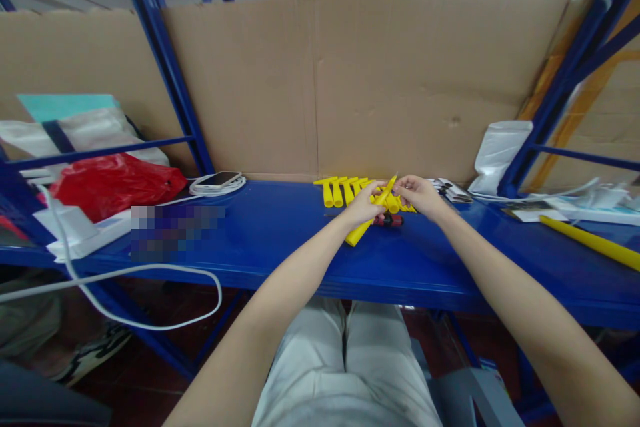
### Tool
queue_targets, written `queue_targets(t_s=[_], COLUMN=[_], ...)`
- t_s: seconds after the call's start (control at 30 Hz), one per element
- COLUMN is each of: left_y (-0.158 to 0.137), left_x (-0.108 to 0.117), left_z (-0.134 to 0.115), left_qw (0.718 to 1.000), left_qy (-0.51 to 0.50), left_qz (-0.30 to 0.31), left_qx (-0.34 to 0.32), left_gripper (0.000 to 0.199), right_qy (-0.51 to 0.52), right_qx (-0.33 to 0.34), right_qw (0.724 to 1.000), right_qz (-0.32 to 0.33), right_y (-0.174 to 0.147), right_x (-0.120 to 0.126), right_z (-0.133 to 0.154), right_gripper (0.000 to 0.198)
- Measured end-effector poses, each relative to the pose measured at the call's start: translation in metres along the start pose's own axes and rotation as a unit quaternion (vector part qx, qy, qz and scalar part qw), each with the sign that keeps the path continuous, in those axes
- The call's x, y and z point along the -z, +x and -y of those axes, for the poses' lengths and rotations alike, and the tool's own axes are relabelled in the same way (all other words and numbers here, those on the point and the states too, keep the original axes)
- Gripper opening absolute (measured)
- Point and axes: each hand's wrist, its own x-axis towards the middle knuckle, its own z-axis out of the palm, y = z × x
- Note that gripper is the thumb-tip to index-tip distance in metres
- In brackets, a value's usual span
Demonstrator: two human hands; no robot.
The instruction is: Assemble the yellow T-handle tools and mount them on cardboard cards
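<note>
Your left hand [367, 205] is closed around the body of a yellow piece [359, 233], its fingers curled about the middle so that the broad end slants down toward you and the thin end points up and away. Your right hand [419, 195] is at that thin end with its fingers drawn together; you cannot tell from here whether they pinch the tip, hold something small or only hover beside it. The held piece is just in front of the row of yellow pieces [349, 193], on your side of it. Judging by its look, it should be light and fairly stiff, probably hollow plastic, with a smooth skin that may slide or roll under a loose grip. The thick body seems the safest place to hold it; the narrow tip would likely bend or twist sooner, so keep pressure there gentle. A red-and-black handle [393, 220] lies on the tabletop [280, 213] just in front of the same row, partly hidden by your left hand. Well left of the row you have a phone [221, 179] on coiled white cable, and farther left a red bag [120, 183]. A white pouch [500, 157] stands right of the row, and a long yellow tube [595, 243] lies farther right.
</note>
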Motion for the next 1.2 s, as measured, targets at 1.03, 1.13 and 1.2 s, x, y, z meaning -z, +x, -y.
queue_targets(t_s=[1.03, 1.13, 1.2], left_y=[0.002, 0.002, 0.002], left_x=[0.0, 0.0, 0.0], left_z=[-0.003, -0.003, -0.002], left_qw=[0.995, 0.995, 0.995], left_qy=[-0.061, -0.058, -0.057], left_qz=[-0.068, -0.066, -0.064], left_qx=[0.052, 0.051, 0.049], left_gripper=[0.071, 0.07, 0.07], right_qy=[-0.521, -0.526, -0.523], right_qx=[-0.144, -0.145, -0.153], right_qw=[0.84, 0.837, 0.837], right_qz=[-0.046, -0.044, -0.041], right_y=[0.017, 0.017, 0.017], right_x=[0.061, 0.061, 0.061], right_z=[-0.077, -0.079, -0.08], right_gripper=[0.025, 0.025, 0.025])
